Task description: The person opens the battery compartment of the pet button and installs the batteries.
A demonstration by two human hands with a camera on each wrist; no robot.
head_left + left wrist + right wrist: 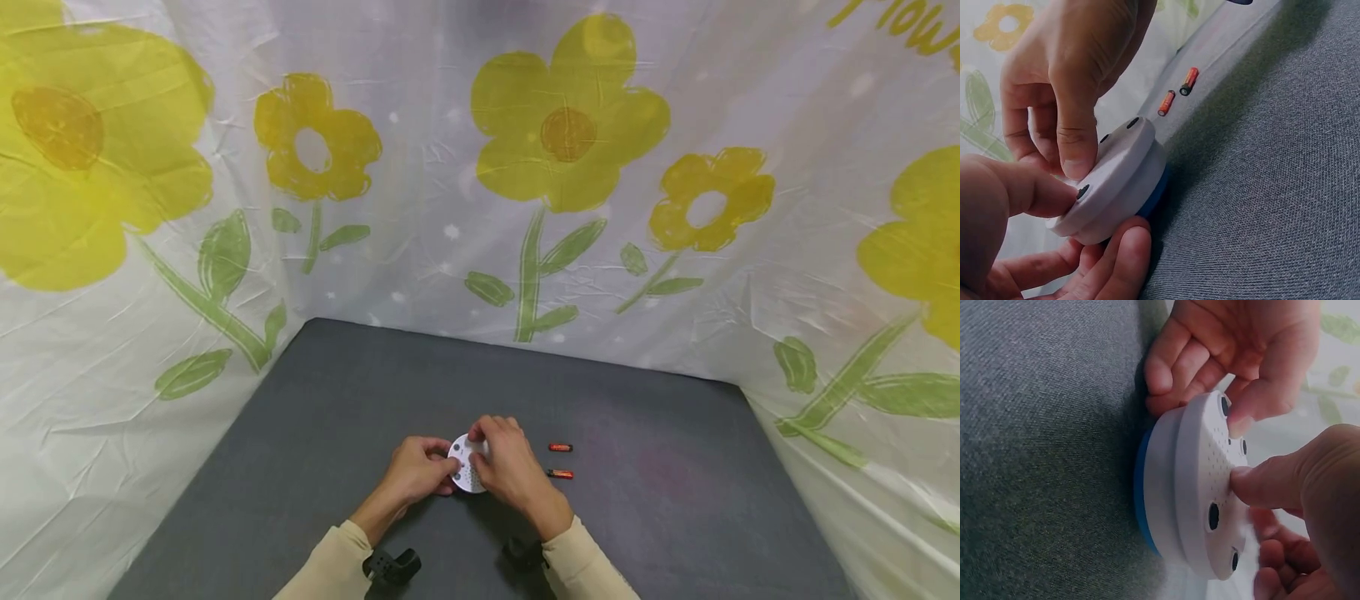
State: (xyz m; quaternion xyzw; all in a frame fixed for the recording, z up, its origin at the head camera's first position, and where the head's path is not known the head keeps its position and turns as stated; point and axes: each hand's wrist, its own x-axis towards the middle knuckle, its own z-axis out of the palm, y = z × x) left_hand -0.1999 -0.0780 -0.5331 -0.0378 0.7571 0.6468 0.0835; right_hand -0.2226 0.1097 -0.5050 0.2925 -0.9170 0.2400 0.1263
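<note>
A round white device (472,481) with small perforations and dark round feet on its upper face sits on the dark cloth-covered table (405,367); its underside is blue, as the right wrist view of the device (1188,487) shows. My left hand (412,471) grips its left edge, thumb on the face and fingers under the rim. From the right, my right hand (513,467) lays its thumb on the perforated face, its other fingers curled at the far side. Those fingertips are partly hidden in the left wrist view.
Two red-and-black batteries, a farther one (560,447) and a nearer one (561,474), lie to the right of my right hand. A white curtain (420,208) printed with yellow flowers hangs around the table's back and sides. Black straps with devices (392,567) are on both wrists.
</note>
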